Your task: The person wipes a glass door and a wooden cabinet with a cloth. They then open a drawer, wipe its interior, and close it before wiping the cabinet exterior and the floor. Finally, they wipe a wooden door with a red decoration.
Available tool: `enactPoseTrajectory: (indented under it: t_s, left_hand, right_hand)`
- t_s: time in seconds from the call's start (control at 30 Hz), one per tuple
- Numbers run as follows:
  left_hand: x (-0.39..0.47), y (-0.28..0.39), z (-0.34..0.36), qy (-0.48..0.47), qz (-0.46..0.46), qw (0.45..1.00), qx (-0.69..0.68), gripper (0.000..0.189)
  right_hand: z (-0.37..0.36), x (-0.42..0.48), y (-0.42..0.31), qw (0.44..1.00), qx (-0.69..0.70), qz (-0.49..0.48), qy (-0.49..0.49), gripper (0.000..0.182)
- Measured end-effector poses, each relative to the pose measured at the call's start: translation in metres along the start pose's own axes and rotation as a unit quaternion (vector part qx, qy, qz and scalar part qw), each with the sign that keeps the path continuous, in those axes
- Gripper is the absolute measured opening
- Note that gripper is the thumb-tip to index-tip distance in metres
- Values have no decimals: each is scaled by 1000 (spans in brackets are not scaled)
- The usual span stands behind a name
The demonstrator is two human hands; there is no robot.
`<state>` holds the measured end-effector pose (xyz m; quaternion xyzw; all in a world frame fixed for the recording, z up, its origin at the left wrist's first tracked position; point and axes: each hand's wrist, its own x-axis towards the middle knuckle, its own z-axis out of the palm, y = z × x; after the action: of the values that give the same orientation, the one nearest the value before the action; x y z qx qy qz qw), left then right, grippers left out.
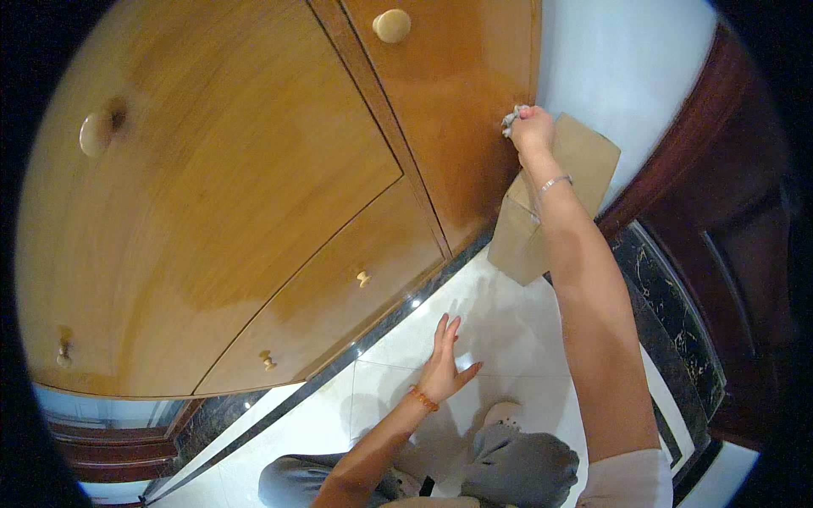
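Observation:
My right hand [533,132] grips a crumpled grey cloth [512,120] against the right edge of a varnished wooden cabinet [457,82]. Part of the cloth is hidden inside the fist. Above the pale tiled floor [508,324], my left hand [443,362] hangs with its fingers apart and nothing in it. In front of that hand is the cabinet's lower drawer front [330,267], which has a small round knob [363,279]. A larger round knob [392,26] sits on the upper right panel.
A closed cardboard box [581,162] stands beside the cabinet, partly behind my right forearm. Dark wooden door panelling [718,190] and a black marble base [667,317] rise at the right. My bent knees in grey trousers [521,467] are below.

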<state>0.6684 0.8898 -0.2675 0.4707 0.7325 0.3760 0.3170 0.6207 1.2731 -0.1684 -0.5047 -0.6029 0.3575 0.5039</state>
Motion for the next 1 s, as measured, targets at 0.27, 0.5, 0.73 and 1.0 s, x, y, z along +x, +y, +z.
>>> enactPoseTrajectory:
  t_s: [0.27, 0.5, 0.73, 1.0]
  left_hand:
    - [-8, 1, -8, 8, 47, 999, -24, 85]
    - [-25, -10, -20, 1, 24, 999, -36, 84]
    - [-18, 2, -25, -4, 61, 998, -18, 91]
    - [-36, -18, -42, 27, 20, 999, -35, 92]
  right_hand:
    - [21, -80, -16, 994, 94, 12, 61, 10]
    - [59, -179, 35, 996, -11, -22, 82, 25]
    - [101, -143, 177, 889, 245, 339, 189, 19]
    - [66, -155, -45, 908, 382, 134, 113, 21]
